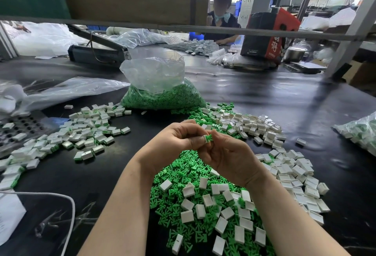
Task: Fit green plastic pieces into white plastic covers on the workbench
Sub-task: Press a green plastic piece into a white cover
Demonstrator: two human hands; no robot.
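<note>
Above the loose green heap [183, 190] on the desk [284, 101], the left hand [173, 139] pinches a white cover [204, 139] with curled fingers, and the right hand [225, 154] pinches a green piece [209, 138] against it, the two parts touching. If the piece goes in skewed, it may jam or snap a prong; a slip would likely drop either part into the heap, where it is lost among the rest. Beyond the heap stands an open clear bag [160, 84] filled with green pieces. Right of the heap, a second bag [360, 131] holds white and green parts. Left of the heap lie assembled covers [85, 131].
</note>
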